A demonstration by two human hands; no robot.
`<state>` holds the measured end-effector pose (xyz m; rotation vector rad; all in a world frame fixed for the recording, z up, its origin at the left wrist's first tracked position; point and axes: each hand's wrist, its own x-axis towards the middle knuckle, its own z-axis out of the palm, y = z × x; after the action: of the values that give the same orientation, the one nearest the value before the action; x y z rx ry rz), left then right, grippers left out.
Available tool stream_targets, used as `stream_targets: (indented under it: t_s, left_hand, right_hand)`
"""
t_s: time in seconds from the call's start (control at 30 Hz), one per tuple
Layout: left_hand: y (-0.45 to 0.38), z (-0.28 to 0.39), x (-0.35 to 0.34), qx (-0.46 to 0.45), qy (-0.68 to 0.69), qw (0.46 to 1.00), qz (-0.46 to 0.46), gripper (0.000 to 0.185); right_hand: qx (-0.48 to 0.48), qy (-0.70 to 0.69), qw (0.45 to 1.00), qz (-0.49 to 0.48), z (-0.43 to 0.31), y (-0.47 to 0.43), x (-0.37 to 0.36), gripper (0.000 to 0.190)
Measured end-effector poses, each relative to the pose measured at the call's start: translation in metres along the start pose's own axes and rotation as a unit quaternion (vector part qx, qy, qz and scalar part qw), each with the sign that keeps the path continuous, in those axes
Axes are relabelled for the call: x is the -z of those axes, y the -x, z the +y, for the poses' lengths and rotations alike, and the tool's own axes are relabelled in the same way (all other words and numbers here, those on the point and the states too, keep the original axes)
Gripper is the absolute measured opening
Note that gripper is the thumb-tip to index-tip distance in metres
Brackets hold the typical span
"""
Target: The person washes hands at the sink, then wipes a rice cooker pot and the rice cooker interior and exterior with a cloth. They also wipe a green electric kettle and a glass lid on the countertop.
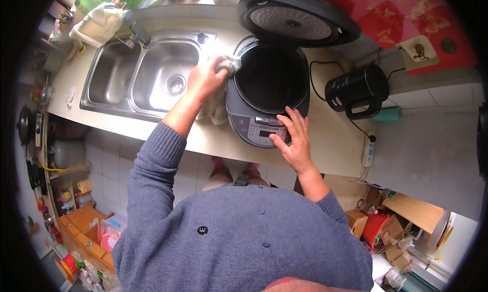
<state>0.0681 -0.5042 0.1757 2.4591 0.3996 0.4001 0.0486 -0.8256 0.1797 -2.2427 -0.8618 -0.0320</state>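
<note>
A grey rice cooker (244,124) stands on the counter before me, its lid (293,19) raised. The round cavity (272,76) inside is dark. Bunched in my left hand (207,76) is a pale cloth (230,64), which meets the left side of the cooker's rim; part of it hangs down below the hand. My right hand (295,143) rests at the cooker's front right, fingers apart, near the control panel (267,131) and the rim. Nothing is held in it.
Left of the cooker lies a double steel sink (133,113) with a faucet (139,34). A black electric kettle (349,88) with a cord stands on the right. Beyond it are a power strip (368,151) and a red patterned panel (396,17). The counter's front edge (213,151) runs before my body.
</note>
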Motion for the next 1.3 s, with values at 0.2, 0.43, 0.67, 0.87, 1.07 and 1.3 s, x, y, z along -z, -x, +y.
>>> stream_targets:
  t_s: [0.2,0.43,0.67,0.87,1.07,1.3]
  left_hand:
    - [-0.078,0.004,-0.022,-0.05,-0.047,0.997,-0.045,0.031]
    - [-0.104,0.059,-0.021,0.094,-0.092,0.985,-0.113,0.031]
    - [-0.103,0.031,-0.013,-0.049,-0.083,0.985,-0.145,0.033]
    - [-0.063,0.018,-0.004,-0.009,-0.088,0.988,-0.123,0.037]
    - [-0.004,0.023,0.018,0.023,-0.039,0.99,-0.133,0.038]
    - [0.045,0.056,0.049,-0.1,-0.082,0.95,-0.285,0.032]
  right_hand:
    - [-0.006,-0.002,1.0,-0.004,-0.001,0.001,-0.001,0.054]
    - [-0.016,0.004,1.0,-0.004,-0.003,0.002,-0.002,0.054]
    - [-0.021,0.001,1.0,-0.005,-0.004,0.0,-0.002,0.053]
    - [-0.023,-0.001,1.0,-0.002,-0.003,0.001,-0.002,0.053]
    - [-0.018,-0.01,1.0,0.007,-0.002,0.002,-0.004,0.053]
    - [-0.01,-0.011,1.0,0.003,-0.001,0.002,-0.004,0.055]
